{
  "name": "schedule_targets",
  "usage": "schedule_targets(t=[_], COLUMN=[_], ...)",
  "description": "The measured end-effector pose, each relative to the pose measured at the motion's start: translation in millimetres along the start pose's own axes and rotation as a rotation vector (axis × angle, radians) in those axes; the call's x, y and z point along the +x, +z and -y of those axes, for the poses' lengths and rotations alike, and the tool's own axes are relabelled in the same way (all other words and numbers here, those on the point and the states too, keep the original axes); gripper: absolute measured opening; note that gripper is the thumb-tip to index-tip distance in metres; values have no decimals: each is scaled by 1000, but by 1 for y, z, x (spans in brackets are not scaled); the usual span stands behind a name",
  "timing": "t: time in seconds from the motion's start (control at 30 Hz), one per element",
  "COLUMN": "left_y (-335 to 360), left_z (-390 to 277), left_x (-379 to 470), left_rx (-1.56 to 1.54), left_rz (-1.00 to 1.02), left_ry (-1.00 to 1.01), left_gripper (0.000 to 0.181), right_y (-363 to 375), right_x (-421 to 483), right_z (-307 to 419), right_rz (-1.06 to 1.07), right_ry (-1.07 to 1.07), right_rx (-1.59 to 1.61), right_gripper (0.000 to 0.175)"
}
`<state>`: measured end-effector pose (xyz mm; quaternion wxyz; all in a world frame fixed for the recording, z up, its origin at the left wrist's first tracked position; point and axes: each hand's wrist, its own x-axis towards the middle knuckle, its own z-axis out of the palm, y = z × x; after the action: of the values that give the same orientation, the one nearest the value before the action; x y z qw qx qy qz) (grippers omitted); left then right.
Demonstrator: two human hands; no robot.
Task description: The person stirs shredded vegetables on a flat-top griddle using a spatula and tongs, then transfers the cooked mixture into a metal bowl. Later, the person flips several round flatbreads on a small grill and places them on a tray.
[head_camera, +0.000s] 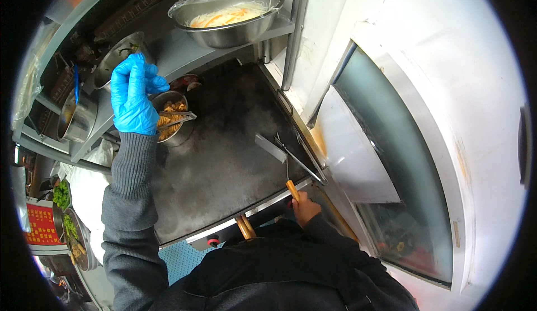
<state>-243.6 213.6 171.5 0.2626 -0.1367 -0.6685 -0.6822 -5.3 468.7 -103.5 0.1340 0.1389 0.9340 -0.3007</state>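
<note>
My left hand (136, 97), in a blue disposable glove, is raised in front of the steel bowl (107, 65) holding dark leafy bits. Its fingertips are bunched, and whether anything is pinched between them is hidden. Bare, my right hand (307, 208) grips the wooden handle of a griddle scraper (293, 190) at the front right. The scraper's flat metal blade (272, 148) lies over the dark flat-top griddle (218, 164). Beside it, metal tongs (304, 164) rest along the griddle's right edge. Below my left hand stands a steel pot (180, 132) of browned food pieces, with tongs (178, 118) across it.
A steel basin (233, 34) of shredded white and orange vegetables, partly under plastic wrap, sits on the shelf (176, 55). Another pot (79, 118) stands left. Wooden handles (245, 227) stick out at the griddle's front. A white wall with a window (390, 134) borders the right.
</note>
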Motion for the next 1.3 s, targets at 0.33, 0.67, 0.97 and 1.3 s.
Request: schedule_targets(t=[0.33, 0.67, 0.97, 1.3], left_y=[-11, -35, -78, -72], left_z=[25, 47, 51, 56], left_x=[-66, -138, -187, -233], left_rx=[-59, -167, -184, -269], left_rz=[123, 45, -122, 103], left_ry=[-210, -441, -523, -905], left_gripper=[15, 13, 10, 16], right_y=[-36, -60, -54, -89], right_x=[9, 51, 53, 14], right_z=[-4, -27, -28, -18], right_rz=[-405, -160, -135, 235], right_ry=[-217, 99, 15, 263], right_rx=[63, -331, -430, 893], right_gripper=[41, 51, 37, 39])
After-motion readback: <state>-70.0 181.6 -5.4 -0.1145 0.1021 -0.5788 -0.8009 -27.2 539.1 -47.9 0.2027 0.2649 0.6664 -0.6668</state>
